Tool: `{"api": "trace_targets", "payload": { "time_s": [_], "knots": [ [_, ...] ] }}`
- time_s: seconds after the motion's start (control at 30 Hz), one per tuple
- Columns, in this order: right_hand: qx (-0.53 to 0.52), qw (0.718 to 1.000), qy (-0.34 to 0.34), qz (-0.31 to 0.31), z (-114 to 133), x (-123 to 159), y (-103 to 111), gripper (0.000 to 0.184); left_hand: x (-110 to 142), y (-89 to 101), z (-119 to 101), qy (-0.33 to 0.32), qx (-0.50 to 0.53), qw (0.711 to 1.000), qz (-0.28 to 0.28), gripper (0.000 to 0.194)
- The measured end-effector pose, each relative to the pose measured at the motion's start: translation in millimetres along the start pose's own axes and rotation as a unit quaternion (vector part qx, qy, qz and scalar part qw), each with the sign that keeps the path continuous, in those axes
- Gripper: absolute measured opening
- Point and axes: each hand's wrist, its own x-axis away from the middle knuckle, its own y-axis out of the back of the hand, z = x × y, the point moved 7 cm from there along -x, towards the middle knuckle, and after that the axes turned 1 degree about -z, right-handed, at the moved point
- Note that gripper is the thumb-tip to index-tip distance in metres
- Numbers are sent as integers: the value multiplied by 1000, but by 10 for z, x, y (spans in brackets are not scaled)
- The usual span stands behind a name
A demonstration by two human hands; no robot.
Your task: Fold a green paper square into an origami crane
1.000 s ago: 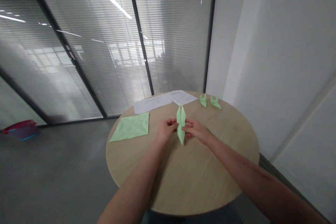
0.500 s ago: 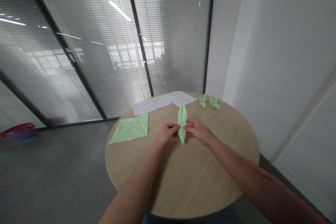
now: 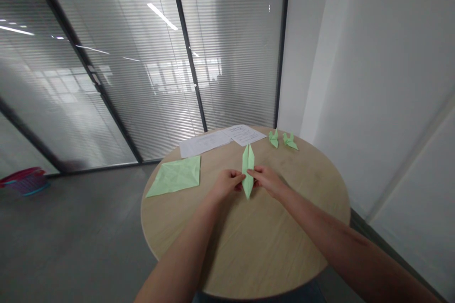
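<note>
A narrow, pointed piece of folded green paper (image 3: 248, 163) stands just above the round wooden table (image 3: 249, 241), near its middle. My left hand (image 3: 226, 183) pinches its lower left edge. My right hand (image 3: 268, 180) pinches its lower right edge, fingers closed. The paper's lower tip points down between the two hands. An open, creased green paper square (image 3: 176, 176) lies flat to the left of my left hand.
Two white printed sheets (image 3: 220, 138) lie at the table's far edge. Two small folded green paper figures (image 3: 282, 139) stand at the far right. A glass wall with blinds is behind, a white wall at right, and a red basket (image 3: 23, 181) on the floor at left.
The folded paper and both hands stay almost where they were. The view has shifted slightly, and the paper sits a little lower in the picture.
</note>
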Motion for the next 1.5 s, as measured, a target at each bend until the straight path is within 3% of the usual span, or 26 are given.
{"api": "trace_targets", "payload": {
  "time_s": [0.2, 0.57, 0.63, 0.77, 0.83, 1.1, 1.23, 1.5],
  "knots": [
    [27, 999, 14, -39, 11, -18, 81, 36, 40, -100, 33, 29, -21, 998, 43, 41],
    [-13, 1000, -2, -8, 91, 36, 20, 43, 90, -118, 66, 55, -21, 995, 86, 46],
    [0, 1000, -2, -6, 114, 53, 16, 43, 83, -61, 28, 42, -33, 997, 63, 46],
    [32, 999, -7, 16, 125, 89, -39, 39, 56, 200, -131, -27, -13, 996, -80, 45],
    [47, 998, -6, 34, 118, 101, -85, 38, 51, 258, -182, -51, 6, 993, -110, 45],
    [99, 991, 37, 78, 119, 99, -166, 34, 47, 191, -187, -71, 11, 993, -91, 41],
    [118, 990, 43, 62, 122, 100, -146, 37, 43, 162, -183, -73, 17, 994, -83, 39],
    [123, 989, 11, 85, 75, 152, -227, 31, 36, 226, -207, -95, 48, 986, -132, 39]
  ]
}}
